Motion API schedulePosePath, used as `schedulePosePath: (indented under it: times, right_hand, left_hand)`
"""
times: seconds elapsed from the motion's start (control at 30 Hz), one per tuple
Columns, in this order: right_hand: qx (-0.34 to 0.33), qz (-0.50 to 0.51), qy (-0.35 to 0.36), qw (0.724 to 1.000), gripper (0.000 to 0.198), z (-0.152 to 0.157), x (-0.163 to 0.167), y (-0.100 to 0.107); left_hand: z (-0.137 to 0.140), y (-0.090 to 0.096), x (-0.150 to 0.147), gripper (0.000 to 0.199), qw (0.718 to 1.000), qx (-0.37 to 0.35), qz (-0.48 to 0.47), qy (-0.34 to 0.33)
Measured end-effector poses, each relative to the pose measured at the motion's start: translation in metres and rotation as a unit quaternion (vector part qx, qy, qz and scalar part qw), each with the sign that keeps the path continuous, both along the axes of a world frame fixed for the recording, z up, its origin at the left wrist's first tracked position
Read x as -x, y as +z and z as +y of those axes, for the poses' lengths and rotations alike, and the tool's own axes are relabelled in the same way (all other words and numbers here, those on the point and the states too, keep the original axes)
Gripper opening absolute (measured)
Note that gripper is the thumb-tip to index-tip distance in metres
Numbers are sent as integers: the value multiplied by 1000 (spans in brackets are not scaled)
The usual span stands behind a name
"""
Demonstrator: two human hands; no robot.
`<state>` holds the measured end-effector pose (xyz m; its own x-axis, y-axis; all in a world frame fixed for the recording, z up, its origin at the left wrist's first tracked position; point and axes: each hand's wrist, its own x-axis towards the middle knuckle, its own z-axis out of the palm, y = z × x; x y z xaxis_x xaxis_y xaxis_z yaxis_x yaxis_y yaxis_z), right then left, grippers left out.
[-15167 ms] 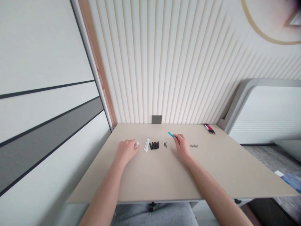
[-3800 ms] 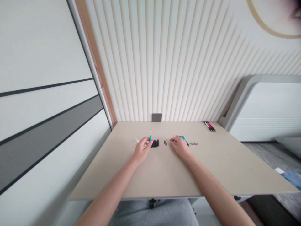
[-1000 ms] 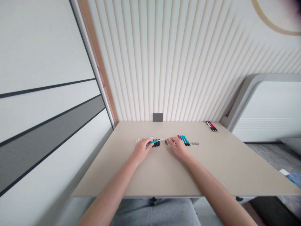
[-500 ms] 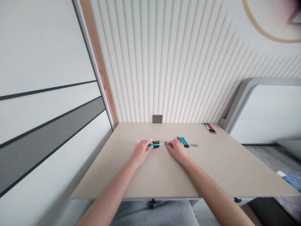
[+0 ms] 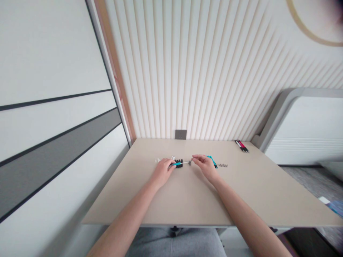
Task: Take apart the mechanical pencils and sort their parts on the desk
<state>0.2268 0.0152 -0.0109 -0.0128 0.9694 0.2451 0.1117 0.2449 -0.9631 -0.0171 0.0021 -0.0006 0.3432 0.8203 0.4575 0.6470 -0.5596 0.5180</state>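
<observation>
- Pale fluted panelling (image 5: 182, 71) fills the wall behind a beige worktop (image 5: 182, 203), with a dark wall socket (image 5: 180, 134) just above its far edge.
- To the left stands a white panel (image 5: 53, 53) crossed by dark and grey bands; to the right, a grey-and-white headboard (image 5: 308, 121).
- Over the worktop's middle, the left hand (image 5: 161, 172) has its grip closed around a teal barrel (image 5: 176, 164), held nearly level, a thin white rod (image 5: 185, 162) jutting from its right end.
- Behind that barrel lies a row of black pieces (image 5: 178, 161); white sticks (image 5: 173, 157) and small white pieces (image 5: 157, 160) lie near the left hand.
- The right hand (image 5: 205, 165) has thumb and fingertips drawn together beside small grey pieces (image 5: 190, 163); whether its grip holds one cannot be told.
- Partly hidden behind the right hand are more teal barrels (image 5: 213, 160), with small metallic pieces (image 5: 223, 165) to their right.
- Near the far right corner lie several pens (image 5: 242, 145), side by side.
</observation>
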Motion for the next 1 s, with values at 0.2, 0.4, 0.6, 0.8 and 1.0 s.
schedulePosePath:
  times: [0.2, 0.4, 0.6, 0.8, 1.0]
  right_hand:
    - [17, 11, 18, 1000, 43, -3, 3, 2]
    - [26, 10, 30, 999, 43, -6, 6, 7]
    - [44, 25, 31, 998, 45, -7, 7, 9]
    - [57, 41, 62, 996, 45, -7, 7, 8]
    - [58, 36, 82, 994, 41, -8, 6, 7]
  left_hand:
    - [0, 0, -1, 11, 1000, 1, -10, -6]
    - [0, 0, -2, 9, 1000, 5, -12, -7]
    - [0, 1, -2, 8, 1000, 2, -9, -7]
    - [1, 0, -1, 7, 999, -2, -34, -12]
    - [2, 0, 1, 7, 999, -3, -44, -6]
